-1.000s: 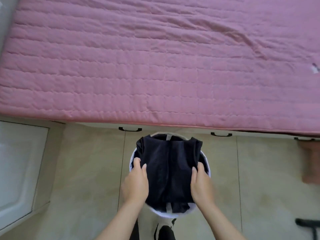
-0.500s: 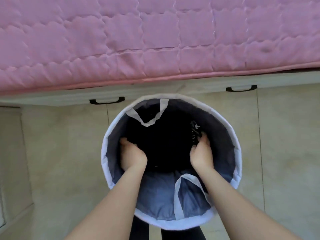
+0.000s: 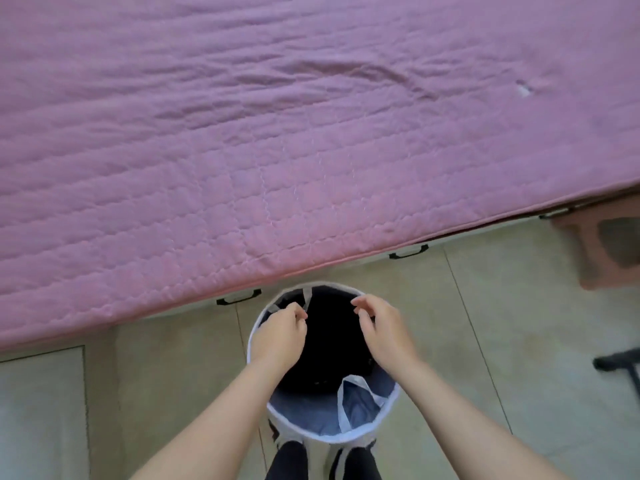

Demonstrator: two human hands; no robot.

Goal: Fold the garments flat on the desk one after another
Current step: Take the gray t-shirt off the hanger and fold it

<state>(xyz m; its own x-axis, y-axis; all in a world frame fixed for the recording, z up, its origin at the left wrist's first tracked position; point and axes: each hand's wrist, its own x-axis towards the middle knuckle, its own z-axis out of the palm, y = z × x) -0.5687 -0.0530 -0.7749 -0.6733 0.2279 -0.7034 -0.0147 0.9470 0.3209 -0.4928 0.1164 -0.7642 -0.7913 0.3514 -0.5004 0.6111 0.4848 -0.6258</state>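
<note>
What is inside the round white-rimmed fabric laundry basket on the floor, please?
Dark clothing lies at the bottom of the round white-rimmed fabric basket, beside a white strap loop. The left hand and right hand hide part of it; how many garments cannot be told.

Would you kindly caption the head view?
Left hand and right hand over a round white fabric basket of dark clothing, beside a pink quilted bed.

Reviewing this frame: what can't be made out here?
- Head view, basket: its depth is plain black shadow, so its contents cannot be told.
- Head view, left hand: curled fingers hide their tips; pinching anything or not is unclear.
- Head view, dark object at right: blurred, cut off by the frame edge.
</note>
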